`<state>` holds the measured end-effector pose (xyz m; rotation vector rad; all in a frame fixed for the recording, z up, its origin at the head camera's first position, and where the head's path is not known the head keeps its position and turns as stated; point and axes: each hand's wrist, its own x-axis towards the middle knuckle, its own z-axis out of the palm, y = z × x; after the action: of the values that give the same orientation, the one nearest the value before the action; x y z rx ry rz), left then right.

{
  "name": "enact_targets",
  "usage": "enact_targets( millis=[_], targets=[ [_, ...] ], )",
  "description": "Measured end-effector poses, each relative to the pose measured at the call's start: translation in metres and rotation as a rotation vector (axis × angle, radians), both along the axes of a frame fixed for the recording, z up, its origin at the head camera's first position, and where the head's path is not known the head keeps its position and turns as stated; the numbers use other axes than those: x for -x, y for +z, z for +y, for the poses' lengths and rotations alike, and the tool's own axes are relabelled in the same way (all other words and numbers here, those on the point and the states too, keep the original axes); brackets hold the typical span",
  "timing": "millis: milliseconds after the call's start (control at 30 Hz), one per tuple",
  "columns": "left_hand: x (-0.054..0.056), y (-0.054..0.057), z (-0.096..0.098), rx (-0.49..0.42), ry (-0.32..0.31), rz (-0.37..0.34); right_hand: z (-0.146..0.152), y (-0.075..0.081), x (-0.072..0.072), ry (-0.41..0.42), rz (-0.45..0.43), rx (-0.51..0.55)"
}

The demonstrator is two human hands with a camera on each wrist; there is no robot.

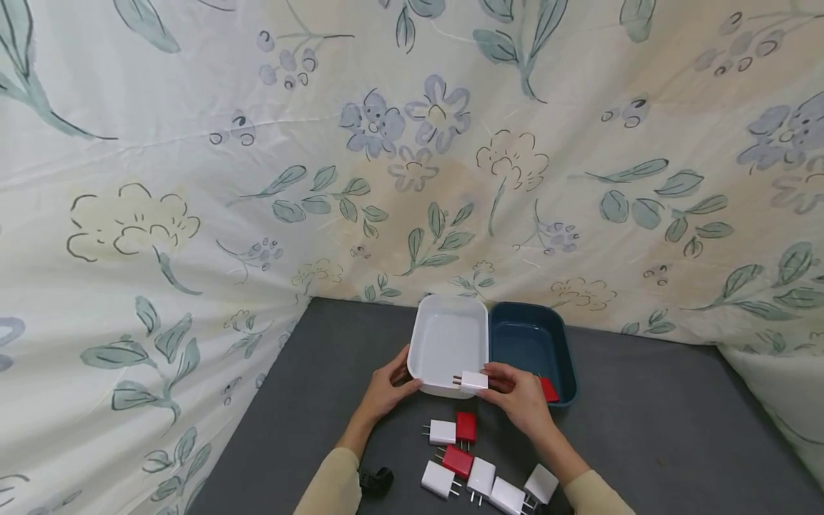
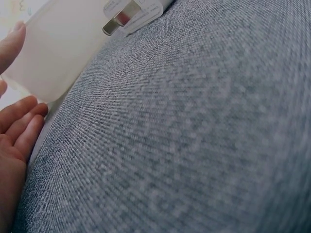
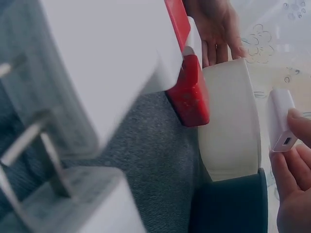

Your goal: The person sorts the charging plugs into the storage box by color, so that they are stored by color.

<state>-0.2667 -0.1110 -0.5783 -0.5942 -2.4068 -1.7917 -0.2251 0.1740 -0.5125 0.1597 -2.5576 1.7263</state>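
My right hand (image 1: 524, 400) pinches a white USB wall charger (image 1: 474, 381) between thumb and fingers. The charger is over the front right rim of the white tray (image 1: 448, 343), prongs pointing left. Its USB port faces the right wrist camera (image 3: 287, 141). At the tray's front left corner, my left hand (image 1: 386, 390) rests with fairly straight fingers along the side and the thumb at the front wall. A dark blue tray (image 1: 524, 336) stands against the white tray's right side. A red charger (image 1: 548, 389) lies in its front part, partly behind my right hand.
Several white chargers (image 1: 439, 479) and red chargers (image 1: 458, 461) lie on the dark grey cloth (image 1: 302, 400) in front of the trays. A black strap-like item (image 1: 377, 481) is beside the left sleeve. Floral fabric (image 1: 360, 236) hangs behind the trays.
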Motion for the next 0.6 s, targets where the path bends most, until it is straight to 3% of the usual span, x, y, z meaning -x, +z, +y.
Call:
enact_targets(
  millis=[167,400,600],
  targets=[
    [-0.002,0.003,0.0,-0.029,-0.001,-0.013,0.0,0.003,0.006,0.007,0.017,-0.033],
    [0.001,-0.005,-0.002,0.012,0.018,-0.035,0.002,0.014,0.017,-0.028,0.08,-0.077],
    [0.004,-0.008,-0.002,0.007,0.013,-0.04,0.003,0.019,0.025,-0.045,0.069,-0.128]
  ],
)
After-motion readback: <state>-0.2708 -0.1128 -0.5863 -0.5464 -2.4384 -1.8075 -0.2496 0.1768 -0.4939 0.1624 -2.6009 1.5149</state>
